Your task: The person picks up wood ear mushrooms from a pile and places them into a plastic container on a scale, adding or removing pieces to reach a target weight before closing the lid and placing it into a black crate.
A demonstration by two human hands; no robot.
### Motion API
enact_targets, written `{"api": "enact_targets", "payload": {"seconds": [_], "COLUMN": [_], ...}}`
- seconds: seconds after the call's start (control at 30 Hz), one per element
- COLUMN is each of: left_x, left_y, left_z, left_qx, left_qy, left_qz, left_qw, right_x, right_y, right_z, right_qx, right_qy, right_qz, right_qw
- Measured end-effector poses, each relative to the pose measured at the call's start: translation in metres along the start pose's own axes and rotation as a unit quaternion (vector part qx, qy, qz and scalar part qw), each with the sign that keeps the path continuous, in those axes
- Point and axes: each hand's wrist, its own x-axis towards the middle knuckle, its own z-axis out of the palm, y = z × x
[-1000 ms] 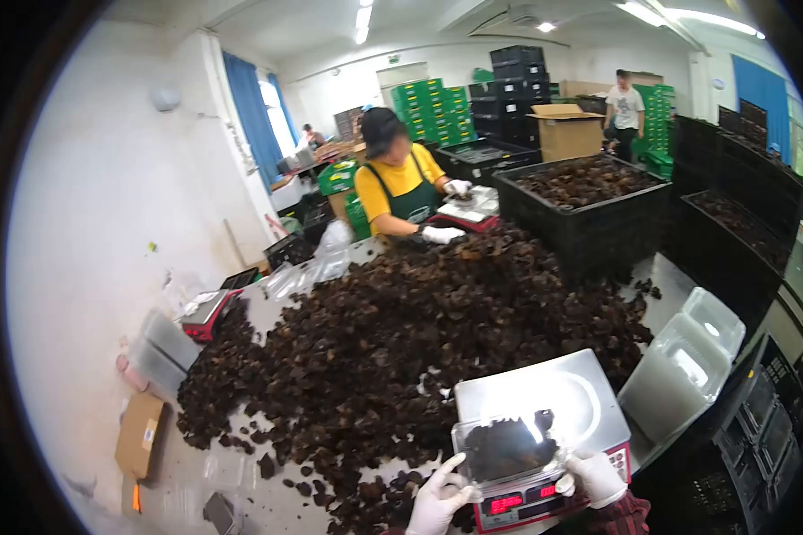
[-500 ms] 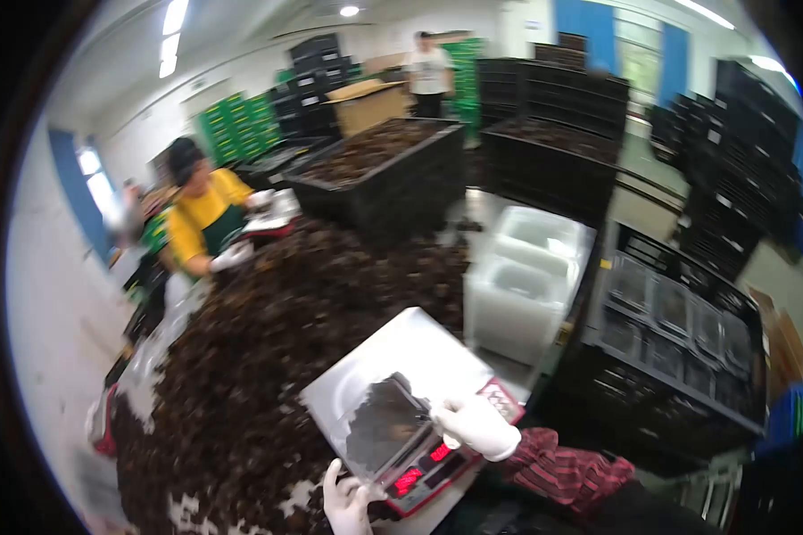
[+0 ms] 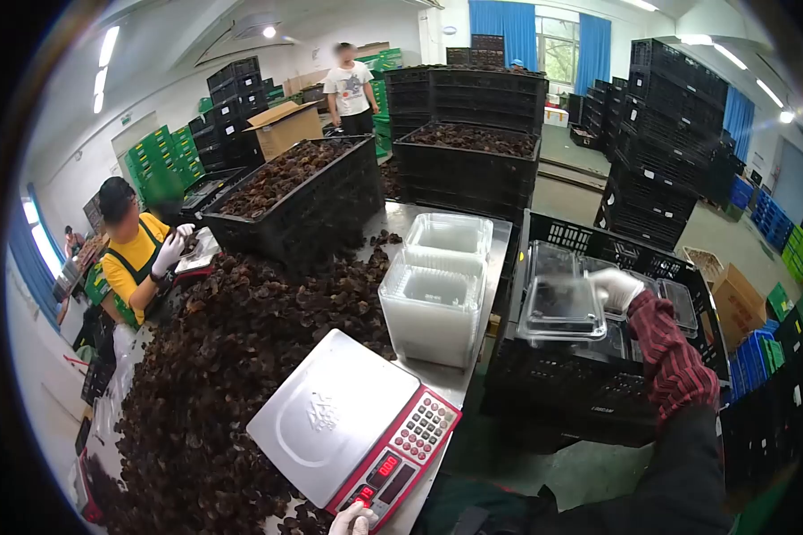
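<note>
My right hand [image 3: 617,290], in a white glove, grips the right side of a clear plastic container [image 3: 562,308] over the black crate [image 3: 553,383]. The container is tilted, and I cannot make out its contents. Other clear containers [image 3: 678,308] sit in the crate under and beside it. At the bottom edge, my gloved left hand [image 3: 354,519] is partly cut off. Its extended fingers rest at the near corner of the red-and-silver scale [image 3: 330,410], by the lit display. The scale's metal plate carries only a few wet-looking marks.
Dark, ruffled fungus-like pieces [image 3: 241,357] cover the table left of the scale. Stacked clear containers [image 3: 437,294] stand behind it. Large black bins [image 3: 312,196] hold more dark pieces. A co-worker in yellow [image 3: 134,259] works at the left; another person [image 3: 350,89] stands at the back.
The dark-filled container has left the scale plate. My right hand has moved from the scale to the crate at right, now holding a clear container. The view has turned rightward.
</note>
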Motion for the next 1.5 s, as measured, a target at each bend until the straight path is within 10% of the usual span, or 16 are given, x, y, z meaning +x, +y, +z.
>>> {"api": "enact_targets", "payload": {"seconds": [0.07,0.17,0.27,0.33,0.43,0.5,0.53,0.63,0.77,0.83,1.03,1.13,1.3,1.43,1.5], "left_x": [-0.002,-0.005,-0.006,-0.006,0.0,0.011,0.023,0.052,0.066,0.073,0.085,0.076,0.026,-0.007,0.004], "left_y": [-0.003,-0.001,-0.009,-0.014,-0.018,0.017,0.032,0.089,0.086,0.066,0.001,-0.005,-0.017,-0.015,-0.01], "left_z": [0.001,0.005,0.004,0.002,-0.013,-0.029,-0.042,-0.08,-0.126,-0.164,-0.282,-0.265,-0.184,-0.147,-0.15], "left_qx": [-0.017,-0.005,-0.008,0.003,0.029,-0.028,-0.04,0.003,0.094,0.434,0.609,0.586,0.566,0.659,0.516], "left_qy": [0.0,-0.008,-0.012,-0.026,-0.062,-0.06,-0.012,0.214,0.277,0.189,0.329,0.257,0.141,0.004,-0.02], "left_qz": [-0.023,-0.022,-0.02,-0.008,0.033,0.028,0.08,0.187,0.203,0.27,-0.035,-0.145,0.068,0.122,0.123], "left_qw": [1.0,1.0,1.0,1.0,0.997,0.997,0.996,0.959,0.935,0.839,0.721,0.754,0.81,0.742,0.848], "right_x": [0.022,0.097,0.08,0.074,0.08,0.054,0.05,0.075,0.056,0.066,0.098,0.098,0.101,0.103,0.105], "right_y": [0.047,0.114,0.088,0.082,0.043,-0.019,-0.037,-0.051,-0.068,-0.047,-0.015,-0.016,-0.016,-0.016,-0.015], "right_z": [-0.01,-0.07,-0.035,-0.014,0.007,0.086,0.112,0.165,0.266,0.274,0.268,0.269,0.264,0.263,0.259], "right_qx": [-0.123,-0.601,-0.748,-0.597,-0.646,-0.362,-0.356,-0.41,-0.482,-0.547,-0.559,-0.532,-0.52,-0.513,-0.516], "right_qy": [0.022,0.109,0.165,0.347,0.394,0.368,0.334,0.28,0.118,0.041,-0.005,-0.018,-0.03,-0.04,-0.042], "right_qz": [-0.035,-0.253,-0.119,-0.074,-0.401,-0.281,-0.306,-0.452,-0.62,-0.546,-0.442,-0.453,-0.445,-0.444,-0.436], "right_qw": [0.992,0.75,0.632,0.719,0.517,0.809,0.817,0.741,0.608,0.633,0.701,0.715,0.729,0.734,0.736]}}
